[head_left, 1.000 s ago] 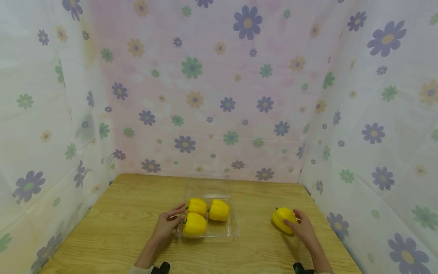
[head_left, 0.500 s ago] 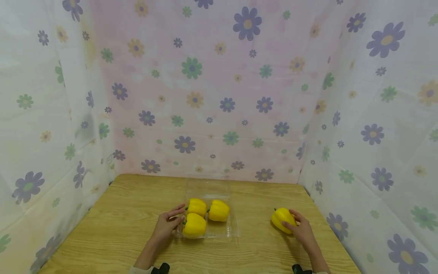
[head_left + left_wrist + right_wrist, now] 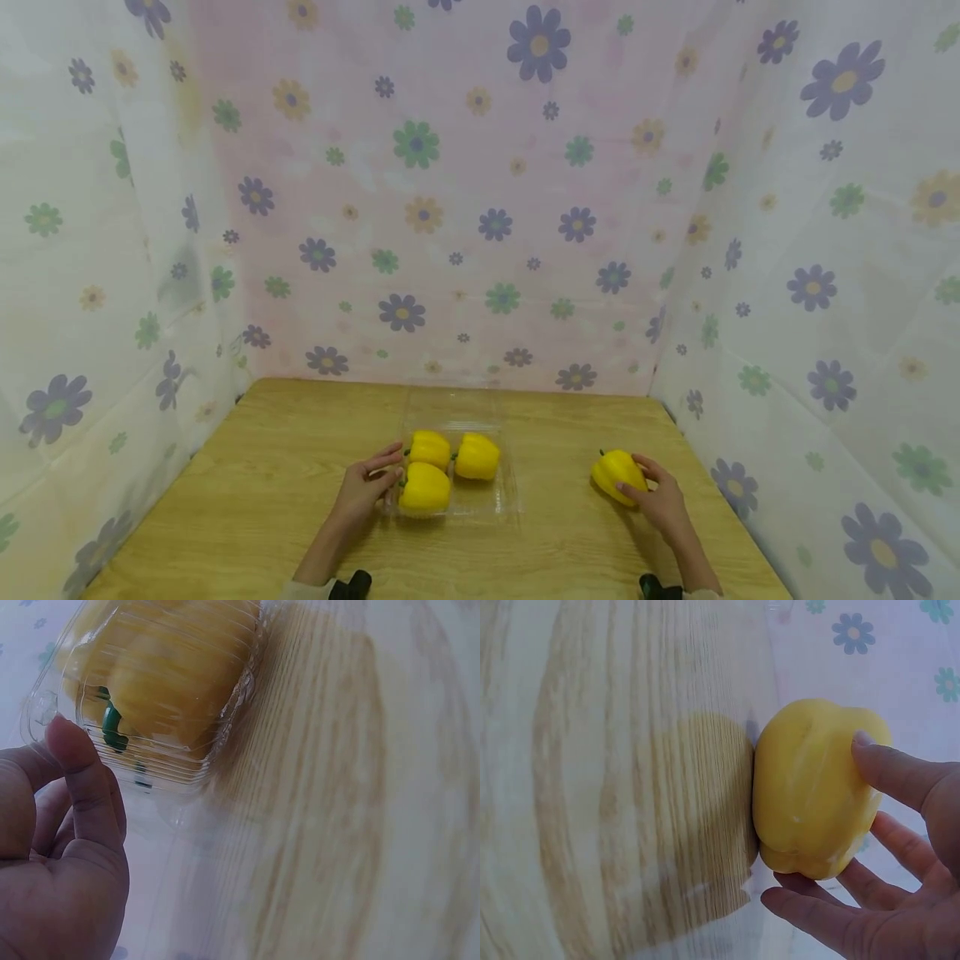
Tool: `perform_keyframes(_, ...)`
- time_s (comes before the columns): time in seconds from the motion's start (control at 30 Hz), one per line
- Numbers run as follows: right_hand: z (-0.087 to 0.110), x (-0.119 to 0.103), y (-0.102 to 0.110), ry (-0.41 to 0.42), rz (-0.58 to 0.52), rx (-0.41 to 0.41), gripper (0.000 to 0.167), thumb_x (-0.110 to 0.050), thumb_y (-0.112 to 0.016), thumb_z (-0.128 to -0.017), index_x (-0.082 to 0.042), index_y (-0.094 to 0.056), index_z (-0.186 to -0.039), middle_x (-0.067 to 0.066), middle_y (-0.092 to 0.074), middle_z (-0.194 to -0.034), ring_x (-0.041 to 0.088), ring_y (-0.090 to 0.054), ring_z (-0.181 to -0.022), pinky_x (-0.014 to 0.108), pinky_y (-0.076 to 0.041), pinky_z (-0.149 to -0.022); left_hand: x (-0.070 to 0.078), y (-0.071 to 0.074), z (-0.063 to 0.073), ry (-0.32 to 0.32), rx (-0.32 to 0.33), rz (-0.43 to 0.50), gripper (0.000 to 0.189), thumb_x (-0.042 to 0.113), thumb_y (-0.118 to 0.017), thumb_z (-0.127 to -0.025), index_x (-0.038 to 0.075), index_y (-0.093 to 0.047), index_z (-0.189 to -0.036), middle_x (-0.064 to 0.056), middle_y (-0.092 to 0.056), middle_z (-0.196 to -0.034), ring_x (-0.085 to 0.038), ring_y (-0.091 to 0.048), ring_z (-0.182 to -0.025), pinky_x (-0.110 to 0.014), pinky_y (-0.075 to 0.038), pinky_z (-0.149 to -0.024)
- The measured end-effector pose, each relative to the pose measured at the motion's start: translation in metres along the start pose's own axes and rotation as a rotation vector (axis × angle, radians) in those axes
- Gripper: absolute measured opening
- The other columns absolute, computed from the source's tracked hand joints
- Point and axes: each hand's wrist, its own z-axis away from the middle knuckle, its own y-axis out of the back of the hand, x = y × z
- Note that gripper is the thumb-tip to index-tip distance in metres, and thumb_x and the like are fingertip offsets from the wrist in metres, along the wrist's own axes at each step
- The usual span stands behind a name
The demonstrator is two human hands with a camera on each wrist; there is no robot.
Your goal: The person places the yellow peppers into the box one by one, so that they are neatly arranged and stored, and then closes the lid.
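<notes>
My left hand [image 3: 360, 496] pinches the left rim of a clear plastic clamshell container [image 3: 486, 503], its thumb on the edge tab in the left wrist view. Inside sit three yellow bell peppers: one at the back left [image 3: 430, 448], one at the front left [image 3: 424, 490] and one at the right [image 3: 477, 457]. Their short green stems point left. To the right of the box, my right hand [image 3: 663, 502] grips a fourth yellow bell pepper [image 3: 615, 477]. In the right wrist view the thumb lies over this pepper [image 3: 814, 780], with fingers around its lower end, close against the tabletop.
The container's clear lid [image 3: 453, 408] is folded back behind it on the wood-grain table [image 3: 277, 467]. Flower-printed sheets [image 3: 450, 250] close in the back and both sides. Dark straps [image 3: 352, 585] cross the wrists.
My right hand's fingers have settled farther over the pepper, which has shifted very slightly left. The left hand keeps its hold on the container. The head view has tipped a little.
</notes>
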Motion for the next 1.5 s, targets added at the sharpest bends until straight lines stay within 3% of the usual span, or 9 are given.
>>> perform_keyframes(0.13, -0.001, -0.001, 0.0, 0.012, 0.004, 0.011, 0.071, -0.02, -0.075, -0.094, 0.002, -0.04, -0.152, 0.037, -0.039, -0.15, 0.052, -0.04, -0.137, 0.06, -0.045, -0.107, 0.001, 0.0, -0.001, -0.016, 0.002, -0.008, 0.041, 0.004, -0.067, -0.098, -0.011, -0.059, -0.135, -0.018, -0.042, -0.158, -0.009, -0.054, -0.065, -0.021, -0.05, -0.054)
perform_keyframes(0.33, 0.0, 0.0, 0.002, 0.002, 0.018, 0.009, 0.07, -0.019, -0.077, -0.092, 0.004, -0.042, -0.148, 0.037, -0.04, -0.149, 0.051, -0.042, -0.134, 0.059, -0.047, -0.104, -0.005, -0.002, 0.001, 0.021, -0.009, 0.028, 0.044, 0.004, -0.067, -0.097, -0.011, -0.057, -0.138, -0.015, -0.04, -0.16, -0.009, -0.052, -0.064, -0.02, -0.049, -0.055)
perform_keyframes(0.57, -0.001, 0.0, 0.004, 0.0, 0.016, 0.003, 0.07, -0.018, -0.079, -0.09, 0.005, -0.042, -0.144, 0.039, -0.04, -0.143, 0.055, -0.045, -0.129, 0.054, -0.054, -0.095, -0.008, -0.004, -0.003, 0.017, -0.001, 0.027, 0.044, 0.003, -0.068, -0.097, -0.011, -0.057, -0.137, -0.015, -0.04, -0.16, -0.008, -0.052, -0.064, -0.02, -0.05, -0.055)
perform_keyframes(0.9, -0.001, 0.005, -0.004, 0.058, -0.001, 0.008, 0.07, -0.015, -0.08, -0.089, 0.002, -0.041, -0.145, 0.033, -0.041, -0.147, 0.05, -0.044, -0.133, 0.061, -0.045, -0.105, -0.003, -0.002, -0.003, 0.026, 0.0, 0.039, 0.044, 0.003, -0.068, -0.097, -0.01, -0.057, -0.138, -0.014, -0.039, -0.161, -0.009, -0.052, -0.062, -0.02, -0.049, -0.054)
perform_keyframes(1.33, -0.001, -0.001, -0.008, 0.111, -0.041, -0.12, 0.072, -0.017, -0.083, -0.086, -0.004, -0.048, -0.147, 0.032, -0.05, -0.139, 0.043, -0.057, -0.119, 0.05, -0.058, -0.089, -0.003, 0.0, -0.003, 0.024, 0.005, 0.023, 0.043, 0.004, -0.068, -0.097, -0.01, -0.059, -0.136, -0.016, -0.04, -0.16, -0.01, -0.057, -0.07, -0.02, -0.05, -0.054)
perform_keyframes(1.5, -0.004, -0.003, -0.015, 0.115, -0.135, -0.163, 0.076, -0.016, -0.083, -0.086, -0.003, -0.046, -0.151, 0.032, -0.053, -0.137, 0.044, -0.059, -0.119, 0.044, -0.06, -0.087, -0.002, 0.0, -0.003, 0.019, 0.0, 0.004, 0.043, 0.004, -0.067, -0.097, -0.012, -0.057, -0.136, -0.018, -0.039, -0.16, -0.008, -0.054, -0.067, -0.02, -0.05, -0.054)
